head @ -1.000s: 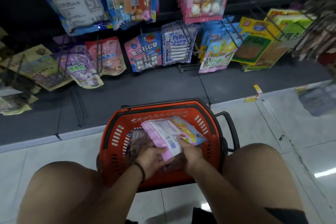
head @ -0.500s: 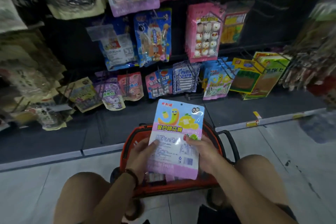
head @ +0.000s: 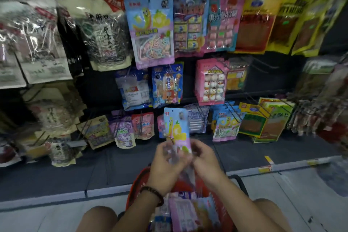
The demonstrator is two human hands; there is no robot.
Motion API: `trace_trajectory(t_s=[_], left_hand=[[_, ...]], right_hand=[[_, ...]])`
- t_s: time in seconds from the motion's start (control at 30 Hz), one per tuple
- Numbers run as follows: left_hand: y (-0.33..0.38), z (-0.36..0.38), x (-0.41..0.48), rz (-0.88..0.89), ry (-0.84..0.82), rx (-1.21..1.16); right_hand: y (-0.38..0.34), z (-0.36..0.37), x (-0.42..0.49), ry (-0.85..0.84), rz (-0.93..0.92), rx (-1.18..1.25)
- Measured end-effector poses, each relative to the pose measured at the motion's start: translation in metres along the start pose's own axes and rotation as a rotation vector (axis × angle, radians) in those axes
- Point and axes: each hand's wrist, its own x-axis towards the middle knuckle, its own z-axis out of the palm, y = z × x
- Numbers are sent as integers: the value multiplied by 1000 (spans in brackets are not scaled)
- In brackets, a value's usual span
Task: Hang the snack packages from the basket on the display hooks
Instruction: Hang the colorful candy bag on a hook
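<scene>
between the fingers (head: 163, 149) of the left hand (head: 165, 164) and the right hand (head: 205, 162): pinches one snack package (head: 176, 126) upright, both grips curled round its lower end, the hang-hole end free above the fingertips. below the wrists: one red basket (head: 138, 179), with more packages (head: 184, 211) inside, too blurred to count, probably three at least.

likely to go wrong: could twist or slide out of so low a grip on thin glossy film; could flop at the unsupported top and miss the peg. could land on the wrong row, given the same yellow-figure design in two spots: a large pack (head: 150, 30) up and left of the fingers, a stack (head: 226, 124) just right of them. could knock crowded neighbours loose on the reach.

counted: two hands, one package held, one basket, two matching spots, and what looks like one bare hook (head: 265, 63) up and right of the fingers.
</scene>
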Motion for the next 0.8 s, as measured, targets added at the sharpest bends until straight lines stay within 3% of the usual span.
trace_trajectory(t_s=[0.13,0.2,0.27,0.37,0.4,0.57,0.8], left_hand=[[24,4,15,53,36,-165],[34,-4,25,-36,86,-290],[42,-17,31,-98,54,-299],[59,-36,39,-42,-63,-191],[64,-41,43,-36,-90,-205],[103,-59,62,6,-93,-242],[160,-83,104,79,60,-249]], right_hand=[[-22,11,-2,-176,-135,-242],[-37,8,-1,-212,-189,-347],[-53,3,6,-43,-260,-392],[-78,-12,28,356,-279,-472],[-88,-17,36,402,-262,-481],[-136,-18,68,151,-100,-12],[-188,5,106,157,-125,-65]])
